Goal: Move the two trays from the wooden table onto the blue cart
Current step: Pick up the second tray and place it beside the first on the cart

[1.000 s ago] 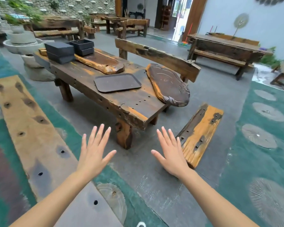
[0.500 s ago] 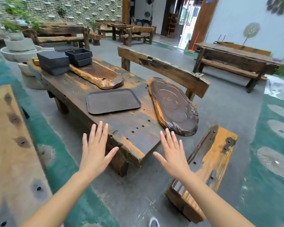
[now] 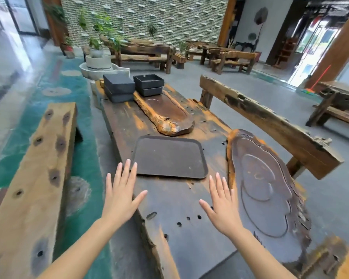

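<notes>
In a hall of rough timber benches backed by a brick wall, the wooden table (image 3: pixel 181 208) carried a flat dark rectangular tray (image 3: pixel 169 157) at its middle, with a carved wooden tea tray (image 3: pixel 264 188) just right of it and another carved tray (image 3: pixel 165 111) beyond it. The left hand (image 3: pixel 120 196) and right hand (image 3: pixel 222 204) hovered flat and spread, gripping nothing, just short of the rectangular tray's near corners. The step looked like the first pickup: each hand needed to slide under a side rim and lift level, and no blue cart was visible.
</notes>
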